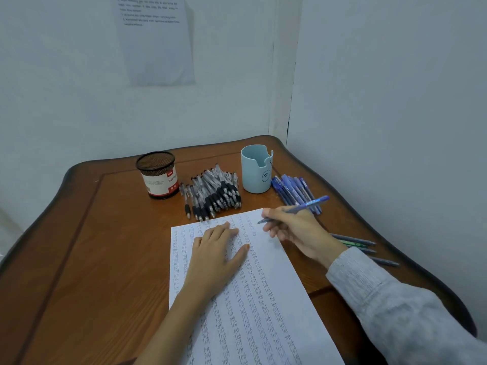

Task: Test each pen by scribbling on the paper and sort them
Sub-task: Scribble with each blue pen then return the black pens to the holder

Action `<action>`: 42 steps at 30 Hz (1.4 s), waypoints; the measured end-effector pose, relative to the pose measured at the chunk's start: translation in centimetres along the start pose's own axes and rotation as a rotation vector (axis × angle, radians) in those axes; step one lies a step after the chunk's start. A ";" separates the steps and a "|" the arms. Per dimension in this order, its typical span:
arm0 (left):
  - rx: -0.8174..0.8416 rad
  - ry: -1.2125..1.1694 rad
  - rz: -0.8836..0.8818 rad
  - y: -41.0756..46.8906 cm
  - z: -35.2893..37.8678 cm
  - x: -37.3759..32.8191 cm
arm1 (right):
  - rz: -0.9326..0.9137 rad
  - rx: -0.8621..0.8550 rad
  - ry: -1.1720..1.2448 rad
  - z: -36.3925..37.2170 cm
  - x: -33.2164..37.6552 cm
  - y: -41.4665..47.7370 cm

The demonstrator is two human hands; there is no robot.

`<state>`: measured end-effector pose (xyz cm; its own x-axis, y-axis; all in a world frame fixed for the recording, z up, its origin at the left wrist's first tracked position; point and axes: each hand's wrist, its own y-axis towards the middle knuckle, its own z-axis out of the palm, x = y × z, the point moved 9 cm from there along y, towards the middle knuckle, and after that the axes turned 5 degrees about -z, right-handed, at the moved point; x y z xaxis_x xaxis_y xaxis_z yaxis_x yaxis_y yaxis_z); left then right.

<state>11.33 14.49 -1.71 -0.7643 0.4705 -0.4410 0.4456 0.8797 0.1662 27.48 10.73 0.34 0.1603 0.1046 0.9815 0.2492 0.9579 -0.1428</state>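
A white sheet of paper (253,291) covered in columns of scribbles lies on the wooden table (87,246). My left hand (218,251) rests flat on the upper part of the sheet, fingers straight. My right hand (295,230) grips a blue pen (308,205), its tip at the sheet's top right corner. A pile of black-grip pens (213,192) lies beyond the paper. A row of blue pens (292,191) lies right of a light blue cup. Several dark and green pens (361,245) lie behind my right wrist.
A black mesh pen holder (158,177) stands at the back left and a light blue pen cup (257,168) at the back middle. Walls close off the table's far and right sides. A printed sheet (155,40) hangs on the wall.
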 end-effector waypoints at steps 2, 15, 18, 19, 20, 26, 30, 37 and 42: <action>0.002 0.004 -0.002 0.0 0.0 0.0 | -0.039 -0.077 -0.105 -0.2 -0.2 1.1; 0.005 0.050 0.008 -0.1 0.1 -0.4 | -0.344 -0.211 -0.499 0.5 0.1 2.9; 0.001 0.050 0.009 -0.1 0.0 -0.5 | -0.423 -0.218 -0.540 0.5 0.2 2.8; 0.000 0.053 0.012 -0.1 0.0 -0.5 | -0.420 -0.212 -0.542 0.5 0.0 2.9; 0.002 0.058 0.013 -0.1 0.1 -0.5 | -0.417 -0.204 -0.550 0.4 0.0 3.0; 0.011 0.080 0.014 -0.1 0.2 -0.5 | -0.391 -0.173 -0.566 0.7 -0.2 3.4; 0.014 0.085 0.015 -0.1 0.1 -0.6 | -0.412 -0.153 -0.572 1.0 0.0 3.3; 0.017 0.093 0.015 -0.2 0.1 -0.6 | -0.373 -0.131 -0.525 0.8 -0.3 3.6; 0.017 0.096 0.018 -0.1 0.2 -0.6 | -0.386 -0.141 -0.533 0.9 -0.2 3.5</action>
<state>11.87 14.07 -1.63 -0.7972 0.4910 -0.3513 0.4664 0.8703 0.1580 27.44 14.35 -0.23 -0.4495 -0.0860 0.8891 0.3223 0.9127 0.2512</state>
